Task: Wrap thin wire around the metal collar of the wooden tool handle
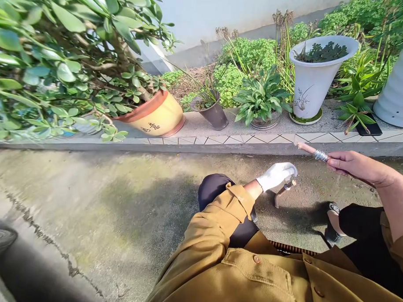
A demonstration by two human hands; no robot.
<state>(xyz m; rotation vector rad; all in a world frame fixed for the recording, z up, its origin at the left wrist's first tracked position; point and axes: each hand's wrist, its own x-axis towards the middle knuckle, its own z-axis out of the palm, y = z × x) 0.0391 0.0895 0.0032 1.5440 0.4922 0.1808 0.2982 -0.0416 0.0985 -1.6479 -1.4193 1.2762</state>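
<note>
My right hand [349, 167] is bare and closed round a short wooden stick with silvery wire wound about its middle. The stick [306, 147] points up and left, and its coil of wire [320, 155] sits just beyond my fingertips. Left of it, my left hand [277, 175] wears a white glove, its fingers curled together; what they hold, if anything, I cannot make out. Just below the glove is a brown, stick-like piece [282, 194] with a pale end, close to the ground. Whether the glove touches it is unclear.
A low tiled ledge [227, 139] runs ahead, bearing a yellow pot [163, 115] with a large succulent, a small dark pot [213, 116], a leafy plant [264, 98] and a tall white planter [313, 83]. A dark phone-like slab [369, 126] lies at right. Cracked concrete [124, 206] spreads left.
</note>
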